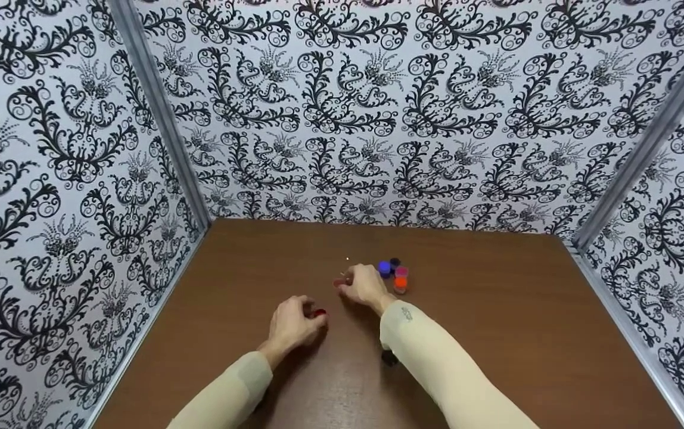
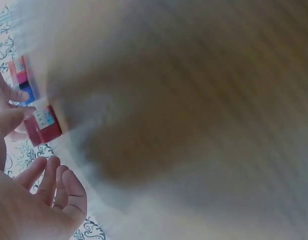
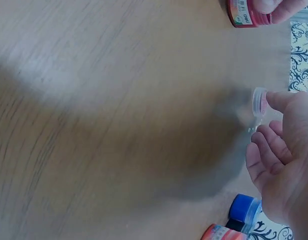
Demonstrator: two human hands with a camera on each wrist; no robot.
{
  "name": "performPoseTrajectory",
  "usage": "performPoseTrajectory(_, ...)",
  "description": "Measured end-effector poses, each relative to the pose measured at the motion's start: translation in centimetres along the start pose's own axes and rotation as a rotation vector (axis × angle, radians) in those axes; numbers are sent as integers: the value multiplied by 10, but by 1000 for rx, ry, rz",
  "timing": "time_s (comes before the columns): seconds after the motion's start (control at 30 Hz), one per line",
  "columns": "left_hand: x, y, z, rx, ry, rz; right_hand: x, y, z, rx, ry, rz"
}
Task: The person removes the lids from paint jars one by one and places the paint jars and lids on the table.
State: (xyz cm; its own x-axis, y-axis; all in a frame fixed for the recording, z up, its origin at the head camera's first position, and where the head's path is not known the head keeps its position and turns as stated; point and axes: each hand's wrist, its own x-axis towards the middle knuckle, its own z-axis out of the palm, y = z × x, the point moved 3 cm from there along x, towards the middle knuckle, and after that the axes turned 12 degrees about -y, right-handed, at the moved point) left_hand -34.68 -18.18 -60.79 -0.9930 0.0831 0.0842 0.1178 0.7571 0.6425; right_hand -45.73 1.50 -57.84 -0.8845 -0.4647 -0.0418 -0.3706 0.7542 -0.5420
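In the head view my left hand [image 1: 294,322] is around a small red jar [image 1: 320,313] on the table. Its thumb touches the labelled red jar [image 2: 44,125] in the left wrist view, while the other fingers stand apart from it, loosely bent. Farther forward, my right hand [image 1: 364,285] holds a clear round lid [image 3: 259,102] with a pinkish tint, its thumb against the rim and its fingers bent at the other side. How firmly it grips cannot be told. The right wrist view shows the red jar [image 3: 240,14] with fingertips at its threaded neck.
Right of my right hand stand a blue jar [image 1: 384,268], an orange jar [image 1: 400,283], a pink jar [image 1: 402,271] and a dark one [image 1: 395,262]. A black object [image 1: 389,357] is partly hidden by my right forearm. Patterned walls [image 1: 354,149] enclose the brown table [image 1: 497,333].
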Motion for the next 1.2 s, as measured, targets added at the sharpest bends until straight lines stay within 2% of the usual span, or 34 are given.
performPoseTrajectory(0.13, 3, 3, -3, -12, 8, 24, -3, 0, -9, 7, 0, 10)
performPoseTrajectory(0.17, 0, 14, -8, -5, -5, -13, -4, 0, -11, 10, -1, 15)
performPoseTrajectory(0.37, 0, 24, -9, -13, -28, -21, -11, -1, -26, -2, 29, 12)
performPoseTrajectory(0.57, 2, 36, -8, 1, -8, 29, -16, 3, -41, -4, 73, -29)
performPoseTrajectory(0.6, 3, 39, -8, -1, -8, 40, -8, 18, -37, -12, 94, -69)
performPoseTrajectory(0.7, 3, 45, -6, -17, -15, 61, -12, 20, -44, -30, 115, -90)
performPoseTrajectory(0.8, 5, 51, -5, -7, -10, 93, -17, 20, -50, -48, 119, -72)
performPoseTrajectory(0.83, 5, 52, -5, 0, -7, 104, -28, 7, -58, -42, 105, -32)
performPoseTrajectory(1.0, 7, 62, -1, 19, 0, 137, -36, 11, -64, -45, 97, -5)
performPoseTrajectory(1.17, 9, 69, 2, 19, -2, 146, -36, 31, -68, -2, 88, -43)
performPoseTrajectory(1.2, 10, 70, 3, 21, 1, 149, -24, 51, -63, 8, 101, -87)
